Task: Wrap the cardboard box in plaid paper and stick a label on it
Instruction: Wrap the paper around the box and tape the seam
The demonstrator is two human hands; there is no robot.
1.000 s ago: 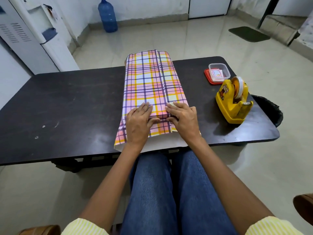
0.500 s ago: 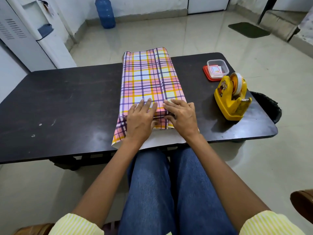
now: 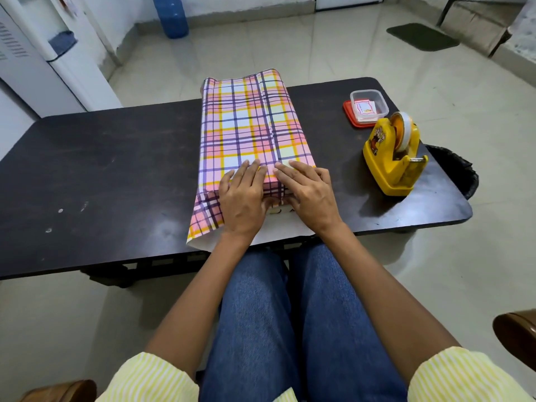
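In the head view, 2 bare hands lie flat on the near end of a long, rectangular plaid-wrapped cardboard box (image 3: 246,123). Its smooth pink, yellow and purple paper is drawn tight, with 1 lengthwise seam running away from between the fingertips. The left hand (image 3: 242,198) and right hand (image 3: 309,195) sit side by side, fingers straight and close together, pressing the paper down and gripping nothing, with both thumbs angled inward over the box's near edge. Under the wrists, a loose paper flap (image 3: 275,232) shows its matte white underside and overhangs the edge of the dark, scuffed rectangular table (image 3: 116,158). Right of the right fingers, well apart, stands a glossy yellow plastic tape dispenser (image 3: 391,161) holding a roll. Beyond it, a clear square plastic tub (image 3: 382,104) on a red lid (image 3: 349,116) holds small white red-edged labels (image 3: 364,108).
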